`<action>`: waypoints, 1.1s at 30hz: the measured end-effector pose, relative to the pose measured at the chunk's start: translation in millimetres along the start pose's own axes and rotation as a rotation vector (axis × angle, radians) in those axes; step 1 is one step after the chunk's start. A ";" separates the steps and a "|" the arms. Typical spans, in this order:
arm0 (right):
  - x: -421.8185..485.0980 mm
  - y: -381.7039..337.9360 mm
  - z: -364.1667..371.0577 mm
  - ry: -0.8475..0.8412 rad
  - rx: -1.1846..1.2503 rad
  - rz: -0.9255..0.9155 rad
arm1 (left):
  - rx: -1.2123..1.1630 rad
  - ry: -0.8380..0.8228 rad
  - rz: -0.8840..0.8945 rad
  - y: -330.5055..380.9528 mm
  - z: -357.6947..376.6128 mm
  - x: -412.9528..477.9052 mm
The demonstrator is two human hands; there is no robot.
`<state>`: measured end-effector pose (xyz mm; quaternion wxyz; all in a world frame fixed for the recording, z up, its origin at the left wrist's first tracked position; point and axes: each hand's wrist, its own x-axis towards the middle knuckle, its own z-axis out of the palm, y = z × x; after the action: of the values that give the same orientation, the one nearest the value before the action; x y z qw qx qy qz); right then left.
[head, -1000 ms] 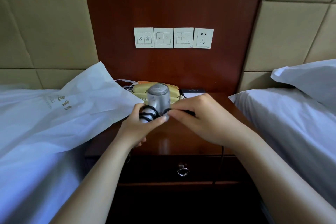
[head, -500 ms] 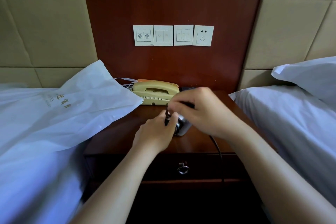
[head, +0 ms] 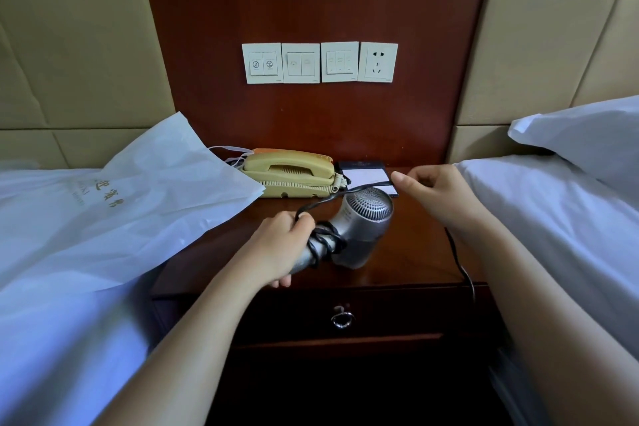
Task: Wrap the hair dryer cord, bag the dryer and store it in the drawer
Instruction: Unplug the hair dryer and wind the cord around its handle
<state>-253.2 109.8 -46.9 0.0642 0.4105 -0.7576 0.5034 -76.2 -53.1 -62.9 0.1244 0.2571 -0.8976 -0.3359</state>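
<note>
A silver hair dryer [head: 363, 221] rests on the wooden nightstand [head: 408, 263], its rear grille toward me. My left hand [head: 280, 245] grips its handle, where the black cord [head: 325, 242] is wound in a few loops. From there the cord runs up and right to my right hand [head: 439, 194], which pinches it, then drops over the nightstand's front right edge. A white bag [head: 131, 204] with printed characters lies on the left bed, its corner over the nightstand. The drawer [head: 380, 316], with a ring pull [head: 342, 319], is closed below.
A yellow telephone [head: 290, 171] and a notepad [head: 366, 176] sit at the back of the nightstand. Wall switches and a socket [head: 377, 62] are above. White beds flank both sides; a pillow [head: 584, 135] lies on the right one.
My hands have separated: the right one has pulled the cord out to the right, and the dryer now lies turned with its grille facing me, handle in my left hand.
</note>
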 end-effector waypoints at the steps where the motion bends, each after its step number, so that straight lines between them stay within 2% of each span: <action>1: -0.1 4.7 -0.6 0.007 0.015 0.007 | -0.030 -0.037 -0.010 -1.6 -1.6 0.6; 8: -3.3 35.7 -0.5 0.086 0.041 0.138 | -0.303 -0.300 0.042 1.6 1.3 -8.1; 14: -12.0 54.1 8.9 -0.031 0.011 0.167 | -0.625 -0.355 0.060 -3.0 -0.9 -3.5; 18: -16.3 55.1 16.9 -0.157 -0.047 0.131 | -0.841 -0.167 -0.133 -15.2 -4.2 18.0; 22: -24.6 36.2 24.2 -0.295 -0.103 0.085 | -1.097 -0.174 -0.142 -24.2 -8.7 16.7; 28: -30.1 -3.8 31.0 -0.489 -0.154 -0.008 | -1.161 0.083 -0.176 -31.9 -14.1 16.7; 33: -36.7 -45.5 32.1 -0.520 -0.240 -0.173 | -1.152 0.219 -0.249 -31.2 -21.6 14.9</action>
<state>-187.8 96.9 -48.9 -0.0414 0.5782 -0.7649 0.2809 -68.3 -93.0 -66.8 0.2950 0.2846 -0.5161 -0.7521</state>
